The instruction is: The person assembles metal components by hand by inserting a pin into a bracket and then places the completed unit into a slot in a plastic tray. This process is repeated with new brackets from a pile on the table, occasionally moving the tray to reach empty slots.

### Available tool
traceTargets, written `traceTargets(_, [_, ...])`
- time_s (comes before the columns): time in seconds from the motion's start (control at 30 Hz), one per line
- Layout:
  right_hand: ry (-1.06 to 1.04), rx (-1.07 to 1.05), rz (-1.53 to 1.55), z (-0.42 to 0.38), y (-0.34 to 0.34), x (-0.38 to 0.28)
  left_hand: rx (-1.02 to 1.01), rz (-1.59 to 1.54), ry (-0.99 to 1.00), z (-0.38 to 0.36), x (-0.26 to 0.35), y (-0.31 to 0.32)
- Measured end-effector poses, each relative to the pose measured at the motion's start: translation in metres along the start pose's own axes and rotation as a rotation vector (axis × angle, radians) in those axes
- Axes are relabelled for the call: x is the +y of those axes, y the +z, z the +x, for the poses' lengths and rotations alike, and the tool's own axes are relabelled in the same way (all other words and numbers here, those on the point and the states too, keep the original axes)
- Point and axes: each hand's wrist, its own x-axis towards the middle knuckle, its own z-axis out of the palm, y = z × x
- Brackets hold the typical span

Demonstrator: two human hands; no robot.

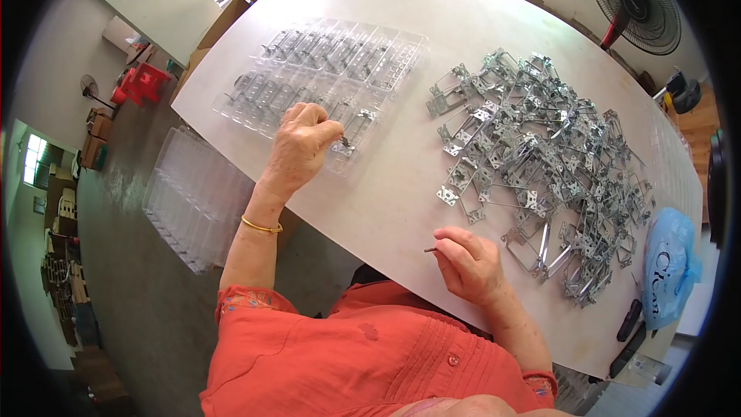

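My left hand reaches over the near right corner of a clear plastic tray. Its fingers are pinched on a small metal bracket at the tray's end compartment; the fingers hide part of it. More metal parts lie in rows in the tray's other compartments. My right hand is closed just above the table's front edge. A short, thin dark rod sticks out from between its thumb and fingers; the rest of the rod is hidden in the hand.
A large heap of metal brackets covers the table's right side. A blue plastic bag and a black-handled tool lie at the right edge. Stacked clear trays stand left, below the white tabletop. A fan stands behind.
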Motion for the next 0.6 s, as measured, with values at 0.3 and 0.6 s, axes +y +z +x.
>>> traceTargets(0.3, [0.033, -0.025, 0.012, -0.001, 0.002, -0.001, -0.012, 0.042, 0.002, -0.002, 0.007, 0.002])
traceTargets(0.6, [0.01, -0.243, 0.114, -0.011, 0.014, -0.011, 0.022, -0.16, 0.166, 0.007, 0.08, 0.024])
